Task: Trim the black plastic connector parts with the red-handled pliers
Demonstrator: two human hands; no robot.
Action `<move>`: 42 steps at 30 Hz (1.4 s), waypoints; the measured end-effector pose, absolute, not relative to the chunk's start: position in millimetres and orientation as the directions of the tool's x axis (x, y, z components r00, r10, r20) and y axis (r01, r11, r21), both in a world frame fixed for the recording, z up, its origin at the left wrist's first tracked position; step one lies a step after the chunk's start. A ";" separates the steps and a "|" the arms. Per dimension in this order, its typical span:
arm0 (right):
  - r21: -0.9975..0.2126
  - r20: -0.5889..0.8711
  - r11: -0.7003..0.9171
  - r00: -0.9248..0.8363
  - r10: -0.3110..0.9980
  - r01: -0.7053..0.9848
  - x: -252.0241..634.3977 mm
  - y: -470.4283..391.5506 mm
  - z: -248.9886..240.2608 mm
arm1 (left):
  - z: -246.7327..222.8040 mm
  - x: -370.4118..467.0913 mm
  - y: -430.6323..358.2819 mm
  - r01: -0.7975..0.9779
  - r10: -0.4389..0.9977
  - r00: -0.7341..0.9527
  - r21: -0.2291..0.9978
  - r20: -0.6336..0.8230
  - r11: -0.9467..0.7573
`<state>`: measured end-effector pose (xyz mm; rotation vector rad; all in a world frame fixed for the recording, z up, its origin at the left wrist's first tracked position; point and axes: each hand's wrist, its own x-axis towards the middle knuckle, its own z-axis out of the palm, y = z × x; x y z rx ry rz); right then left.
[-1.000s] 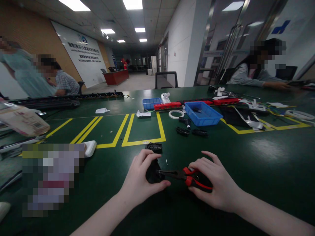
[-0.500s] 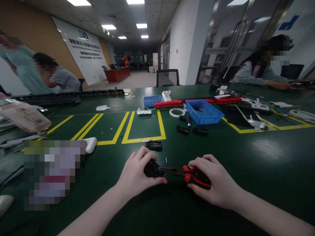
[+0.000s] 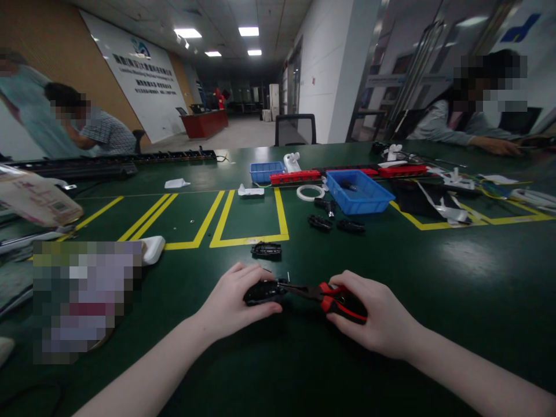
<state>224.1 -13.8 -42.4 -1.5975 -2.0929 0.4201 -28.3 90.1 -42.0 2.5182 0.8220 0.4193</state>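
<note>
Between the thumb and fingers of my left hand (image 3: 237, 298) is a glossy black plastic part (image 3: 263, 293), held low over the green table. My right hand (image 3: 376, 315) is closed around the red and black handles of long-nose pliers (image 3: 343, 304). The plier tips meet the right end of the black part; whether they grip anything there is too small to tell. A thin white pin-like piece (image 3: 288, 277) shows just behind the tips. Beyond my left hand lies a black ribbed plastic part (image 3: 266, 250).
Two similar black parts, one of them left (image 3: 319, 223), lie before a blue tray (image 3: 360, 196). A white ring (image 3: 310, 192) and red strips (image 3: 295, 177) are farther back. A white object (image 3: 153, 250) is at left. People sit beyond the table at both sides.
The black part in my left hand has turned to lie more level, showing more of its side. The pliers stay at its right end. The whole view has shifted slightly.
</note>
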 end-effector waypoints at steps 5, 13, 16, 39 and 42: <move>-0.478 0.210 0.297 -0.221 0.952 0.827 224.0 -14.4 -44.6 | -42.2 -26.8 89.8 0.446 0.595 0.795 0.553 0.116 -0.703; -0.496 0.176 0.283 -0.224 0.959 0.821 224.2 -15.5 -45.1 | -37.8 -26.6 89.2 0.407 0.573 0.813 0.607 0.099 -0.682; -0.509 0.162 0.272 -0.219 0.962 0.817 224.6 -15.0 -44.5 | -39.6 -27.4 90.0 0.398 0.582 0.804 0.614 0.126 -0.682; -0.546 0.158 0.267 -0.215 0.964 0.794 226.3 -12.4 -44.9 | -45.1 -28.8 91.4 0.354 0.551 0.815 0.598 0.180 -0.719; -0.562 0.153 0.262 -0.213 0.965 0.785 227.0 -11.3 -44.4 | -45.5 -28.6 91.4 0.345 0.542 0.818 0.591 0.192 -0.730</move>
